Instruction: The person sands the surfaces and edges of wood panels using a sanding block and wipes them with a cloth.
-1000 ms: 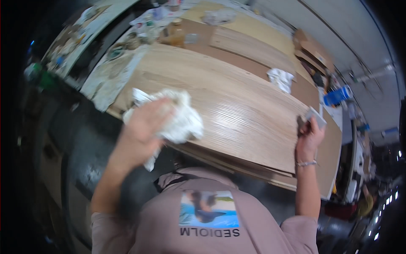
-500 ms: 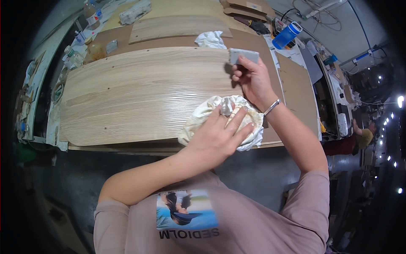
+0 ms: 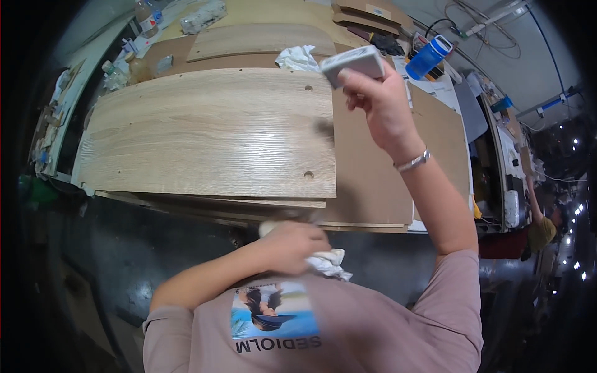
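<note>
Close to my body, past the table's front edge, my left hand [image 3: 289,247] is closed on a crumpled white cloth [image 3: 329,264]; part of the hand is smeared by motion. My right hand [image 3: 385,112] is raised over the right side of the table, fingers and thumb gripping a flat, light-grey rectangular block [image 3: 353,64]. Its exact kind I cannot make out. Left of that hand lies a light wood-grain board [image 3: 211,133] with two round holes near its right end and small dark holes along its edges. Neither hand touches the board.
Brown cardboard [image 3: 373,180] covers the table right of the board. Behind lie a white crumpled cloth [image 3: 297,58], a smaller wood panel [image 3: 261,40] and a blue bottle [image 3: 429,57]. Plastic bottles [image 3: 138,68] stand at the back left. Another person [image 3: 538,233] is far right.
My left hand has drawn the cloth off the board's right end, back toward my body. My right hand has lifted the grey block away from the board, slightly to the right.
</note>
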Motion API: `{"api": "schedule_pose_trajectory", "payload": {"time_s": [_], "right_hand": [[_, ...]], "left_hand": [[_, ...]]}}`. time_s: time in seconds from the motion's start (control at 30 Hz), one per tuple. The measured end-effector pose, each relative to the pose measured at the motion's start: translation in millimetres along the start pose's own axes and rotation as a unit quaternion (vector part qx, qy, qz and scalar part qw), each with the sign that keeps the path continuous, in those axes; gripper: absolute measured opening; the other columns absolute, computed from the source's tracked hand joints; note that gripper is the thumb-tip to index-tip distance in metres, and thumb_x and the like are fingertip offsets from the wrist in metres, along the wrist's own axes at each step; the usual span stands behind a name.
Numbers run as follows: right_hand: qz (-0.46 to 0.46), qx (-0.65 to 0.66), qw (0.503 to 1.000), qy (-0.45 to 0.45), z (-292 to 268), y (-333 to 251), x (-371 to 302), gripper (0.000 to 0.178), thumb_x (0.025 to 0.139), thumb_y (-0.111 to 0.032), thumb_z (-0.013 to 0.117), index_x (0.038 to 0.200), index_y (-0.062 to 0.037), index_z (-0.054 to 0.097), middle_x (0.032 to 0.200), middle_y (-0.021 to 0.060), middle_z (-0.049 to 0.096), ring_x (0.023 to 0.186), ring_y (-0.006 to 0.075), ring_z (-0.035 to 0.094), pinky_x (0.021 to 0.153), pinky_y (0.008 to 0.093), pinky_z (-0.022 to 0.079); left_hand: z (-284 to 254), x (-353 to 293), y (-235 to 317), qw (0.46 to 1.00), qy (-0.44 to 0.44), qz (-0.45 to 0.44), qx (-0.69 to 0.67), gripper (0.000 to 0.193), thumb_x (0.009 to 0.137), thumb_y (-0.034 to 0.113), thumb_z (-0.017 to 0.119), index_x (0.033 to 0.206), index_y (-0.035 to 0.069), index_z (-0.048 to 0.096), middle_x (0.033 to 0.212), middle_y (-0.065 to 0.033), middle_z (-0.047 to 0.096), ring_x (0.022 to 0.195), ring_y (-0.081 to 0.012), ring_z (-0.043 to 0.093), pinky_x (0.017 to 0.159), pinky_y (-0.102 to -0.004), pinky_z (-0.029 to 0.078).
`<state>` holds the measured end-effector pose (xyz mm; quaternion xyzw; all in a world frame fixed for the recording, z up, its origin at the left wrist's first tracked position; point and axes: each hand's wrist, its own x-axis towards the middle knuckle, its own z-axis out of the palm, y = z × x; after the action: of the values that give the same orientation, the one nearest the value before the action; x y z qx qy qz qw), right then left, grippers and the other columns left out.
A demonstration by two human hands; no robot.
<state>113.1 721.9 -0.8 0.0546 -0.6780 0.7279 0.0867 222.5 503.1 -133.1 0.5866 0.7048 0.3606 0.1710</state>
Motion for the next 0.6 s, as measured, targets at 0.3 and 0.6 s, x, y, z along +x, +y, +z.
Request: {"api": "schedule_pose_trajectory", "payload": {"time_s": [0.3,0.6], "right_hand": [[-0.266,-0.230,0.904,-0.243,97.2,4.5,-49.2,0.033,0.064,-0.003,0.075,0.094,-0.0040,0.064,0.077,0.0088,0.061,0.065,0.0215,0.059,0.057,0.0318,0.047],[-0.156,-0.292,0.884,-0.331,158.3,5.3,-18.6,0.044,0.077,-0.015,0.072,0.116,0.0010,0.061,0.098,0.0186,0.064,0.093,0.0332,0.064,0.086,0.0415,0.052]], "left_hand": [[-115.1,-80.2,73.1,0.855,0.492,-0.163,0.025,0.054,0.067,0.021,0.089,0.109,-0.003,0.065,0.085,-0.0098,0.066,0.072,-0.0162,0.064,0.066,-0.0279,0.051],[-107.1,-169.1,55.6,0.814,0.531,-0.229,0.042,0.047,0.069,0.005,0.079,0.113,-0.004,0.066,0.097,-0.0118,0.068,0.082,-0.0192,0.067,0.072,-0.0295,0.053]]}}
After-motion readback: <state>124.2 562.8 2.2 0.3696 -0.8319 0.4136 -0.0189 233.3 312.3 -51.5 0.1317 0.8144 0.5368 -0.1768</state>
